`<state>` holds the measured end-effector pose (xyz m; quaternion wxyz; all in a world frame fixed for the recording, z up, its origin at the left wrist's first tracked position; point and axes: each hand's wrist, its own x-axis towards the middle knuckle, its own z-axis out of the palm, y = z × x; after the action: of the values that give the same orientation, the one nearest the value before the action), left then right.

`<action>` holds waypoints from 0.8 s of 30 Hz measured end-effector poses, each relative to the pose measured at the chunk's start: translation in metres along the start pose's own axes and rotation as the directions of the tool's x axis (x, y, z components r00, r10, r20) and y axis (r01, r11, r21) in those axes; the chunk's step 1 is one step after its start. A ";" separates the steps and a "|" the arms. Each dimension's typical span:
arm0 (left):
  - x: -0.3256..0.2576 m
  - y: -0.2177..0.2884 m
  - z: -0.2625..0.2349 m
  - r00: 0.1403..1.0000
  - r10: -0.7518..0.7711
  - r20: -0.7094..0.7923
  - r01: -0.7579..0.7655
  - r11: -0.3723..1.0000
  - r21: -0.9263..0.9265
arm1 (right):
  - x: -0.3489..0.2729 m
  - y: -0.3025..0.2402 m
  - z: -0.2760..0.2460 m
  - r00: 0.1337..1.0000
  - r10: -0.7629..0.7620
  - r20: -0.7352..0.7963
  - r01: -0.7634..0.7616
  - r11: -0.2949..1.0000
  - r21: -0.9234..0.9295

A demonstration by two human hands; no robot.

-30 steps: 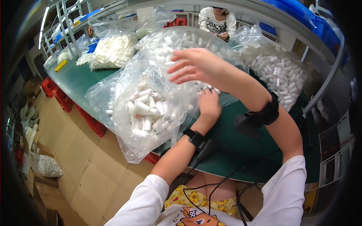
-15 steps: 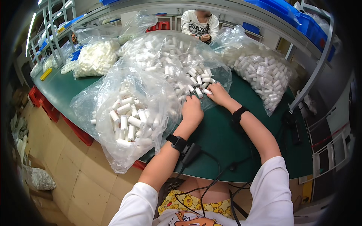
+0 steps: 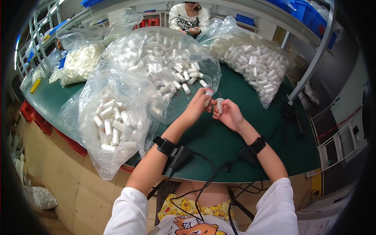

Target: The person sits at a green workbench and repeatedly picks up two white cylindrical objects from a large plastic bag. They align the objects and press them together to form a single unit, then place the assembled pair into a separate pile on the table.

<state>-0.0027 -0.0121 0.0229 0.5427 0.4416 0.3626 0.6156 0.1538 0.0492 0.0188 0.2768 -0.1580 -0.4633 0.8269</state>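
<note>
Seen from above, a person in a white shirt sits at the near, curved edge of a green bench (image 3: 219, 145), one black wristband on each forearm and dark cables trailing from them across the cloth. Above the middle of the bench, the left hand (image 3: 197, 107) has its grip pinched on one small white cylinder (image 3: 208, 98); the right hand (image 3: 229, 114), just beside it, has its grip closed on a second white cylinder (image 3: 219, 105), from whose top thin pins stick up. The two cylinders stand close together, nearly touching, clear of the bench top. Left of the hands, at the bench's near edge, slumps one clear plastic bag of white cylinders (image 3: 111, 121), overhanging a tan cardboard floor (image 3: 66, 184). Behind the hands lies a second, larger clear bag (image 3: 160, 58), its mouth open toward them with loose cylinders spilling near the fingers. Right of that, a third clear bag (image 3: 254, 66) rests against a grey upright post (image 3: 313, 58). At the far left of the bench sits a fourth bag, of whiter, finer pieces (image 3: 80, 64). Beyond the bench's far edge another person (image 3: 188, 17) in a white top sits facing it, under shelving that carries blue bins (image 3: 309, 9).
</note>
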 end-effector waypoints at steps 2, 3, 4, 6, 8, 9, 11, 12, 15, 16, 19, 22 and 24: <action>0.000 -0.002 -0.008 0.994 -0.076 0.084 0.088 0.984 -0.152 | -0.002 -0.001 -0.002 0.998 0.005 0.059 -0.011 0.995 0.096; 0.001 -0.004 -0.010 0.986 -0.108 0.128 0.135 0.965 -0.225 | -0.003 -0.002 -0.003 0.997 0.013 0.071 -0.022 0.992 0.123; -0.001 -0.001 -0.004 0.982 -0.162 0.093 0.180 0.953 -0.242 | -0.006 -0.002 -0.004 0.997 0.020 0.074 -0.031 0.988 0.154; -0.005 0.006 0.000 0.979 -0.187 0.085 0.197 0.973 -0.119 | -0.008 -0.002 -0.005 0.994 0.052 0.095 -0.068 0.982 0.175; -0.008 0.006 0.002 0.980 -0.194 0.044 0.194 0.981 -0.006 | -0.007 0.000 -0.006 0.993 0.062 0.104 -0.076 0.988 0.132; -0.009 0.006 0.003 0.978 -0.207 0.037 0.207 0.978 0.001 | -0.006 0.001 -0.009 0.994 0.054 0.099 -0.062 0.995 0.080; -0.009 0.004 0.002 0.972 -0.235 0.019 0.235 0.972 0.014 | -0.006 0.003 -0.012 0.994 0.054 0.098 -0.060 0.996 0.063; -0.008 0.003 0.001 0.972 -0.232 0.023 0.232 0.973 0.016 | -0.006 0.003 -0.013 0.993 0.060 0.101 -0.070 0.993 0.098; -0.008 -0.002 -0.004 0.975 -0.220 0.029 0.220 0.975 0.016 | -0.006 0.006 -0.014 0.992 0.077 0.100 -0.089 0.989 0.120; -0.007 -0.002 -0.004 0.977 -0.213 0.031 0.212 0.977 0.012 | -0.006 0.006 -0.014 0.992 0.081 0.098 -0.092 0.990 0.111; -0.006 -0.002 -0.004 0.979 -0.205 0.005 0.205 0.979 -0.013 | -0.005 0.006 -0.017 0.990 0.040 0.136 -0.060 0.987 0.148; -0.004 -0.004 -0.003 0.976 -0.219 -0.007 0.218 0.971 -0.097 | -0.005 0.005 -0.011 0.996 0.051 0.078 -0.071 0.959 0.276; -0.002 -0.008 -0.003 0.981 -0.196 0.018 0.196 0.969 -0.152 | -0.007 0.003 -0.008 0.995 0.036 0.097 -0.059 0.966 0.250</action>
<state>-0.0031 -0.0127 0.0145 0.6337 0.3615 0.3552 0.5845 0.1625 0.0495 0.0121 0.2530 -0.0944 -0.3627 0.8920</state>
